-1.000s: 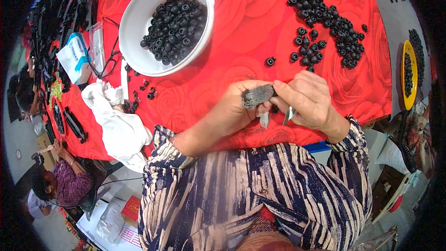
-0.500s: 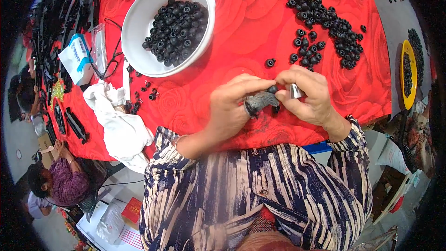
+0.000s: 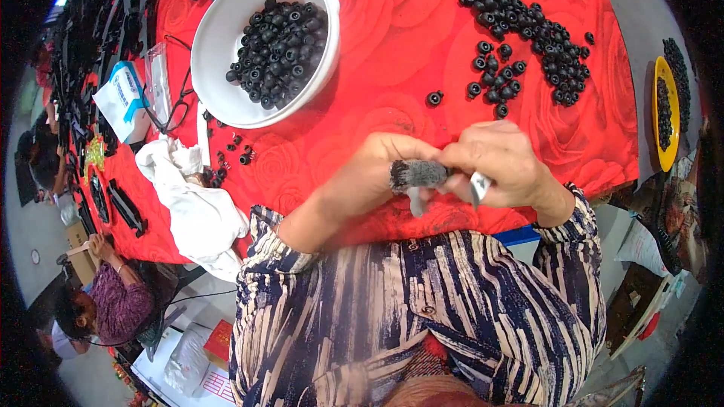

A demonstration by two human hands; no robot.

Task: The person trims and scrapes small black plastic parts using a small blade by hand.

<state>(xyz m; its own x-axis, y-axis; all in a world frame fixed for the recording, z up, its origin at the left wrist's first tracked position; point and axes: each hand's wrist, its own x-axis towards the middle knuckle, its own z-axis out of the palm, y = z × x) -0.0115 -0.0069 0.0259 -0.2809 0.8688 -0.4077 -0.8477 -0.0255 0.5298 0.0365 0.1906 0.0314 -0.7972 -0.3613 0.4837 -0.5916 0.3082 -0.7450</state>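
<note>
Blade (image 3: pixel 480 188) of bright metal juts from the underside of the right hand (image 3: pixel 499 164), whose fingers are folded closely around it, with the thumb side turned toward the left hand (image 3: pixel 373 175). The left hand is partly curled, and a rough dark grey wrap (image 3: pixel 422 174) covers one of its digits; a pale grey tip (image 3: pixel 417 202) shows just below that. The two hands meet above the near part of the red tablecloth (image 3: pixel 377 94), their fingertips close together, and whether a small part is pinched between them cannot be told, since the wrap and fingers hide the spot. Beyond the hands, a single black part (image 3: pixel 435 99) lies by itself, with a long black pile (image 3: pixel 558 49) of similar pieces to its right and a smaller cluster (image 3: pixel 498 79) between. Far to the left stands a white bowl (image 3: pixel 220 56), holding a black heap (image 3: pixel 279 53) of such pieces. Nearer, a white rag (image 3: pixel 202 218) lies crumpled beside some small black bits (image 3: pixel 219 175), with glasses (image 3: pixel 179 111) and a white and blue packet (image 3: pixel 123 102) behind it. At the far right is a yellow plate (image 3: pixel 668 160) with more dark pieces on it
</note>
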